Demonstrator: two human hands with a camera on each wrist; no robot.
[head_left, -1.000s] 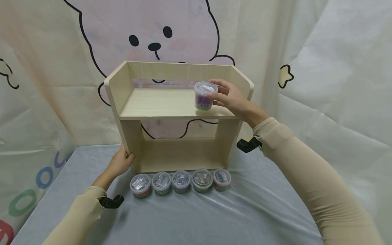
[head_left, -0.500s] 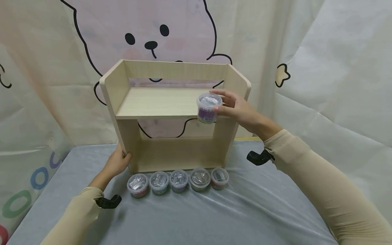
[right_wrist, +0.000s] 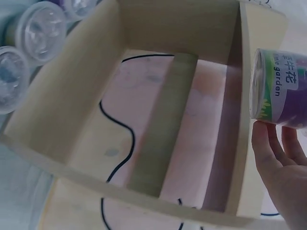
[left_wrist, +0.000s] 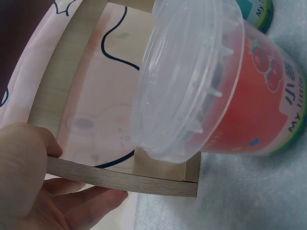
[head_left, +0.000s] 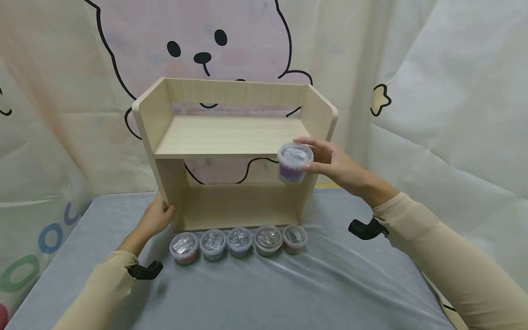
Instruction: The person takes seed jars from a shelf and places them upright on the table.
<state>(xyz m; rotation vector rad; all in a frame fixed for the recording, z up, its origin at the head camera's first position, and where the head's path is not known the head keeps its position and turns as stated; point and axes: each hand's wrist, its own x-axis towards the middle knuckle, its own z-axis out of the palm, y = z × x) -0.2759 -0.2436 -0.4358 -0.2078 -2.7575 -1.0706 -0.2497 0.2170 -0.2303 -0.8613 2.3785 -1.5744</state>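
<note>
Head view high, frontal; wrist views close; all sharing wooden shelf (head_left: pixel 231 137)

The purple tub (right_wrist: pixel 280 88) carries white lettering reading "little garden" beside Chinese characters, the last being "花". The red tub (left_wrist: pixel 240 100) shows "My little" cut off at the edge, and the green tub (left_wrist: pixel 259 12) shows "My".

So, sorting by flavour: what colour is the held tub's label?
Purple label, clearest in the right wrist view.
</note>
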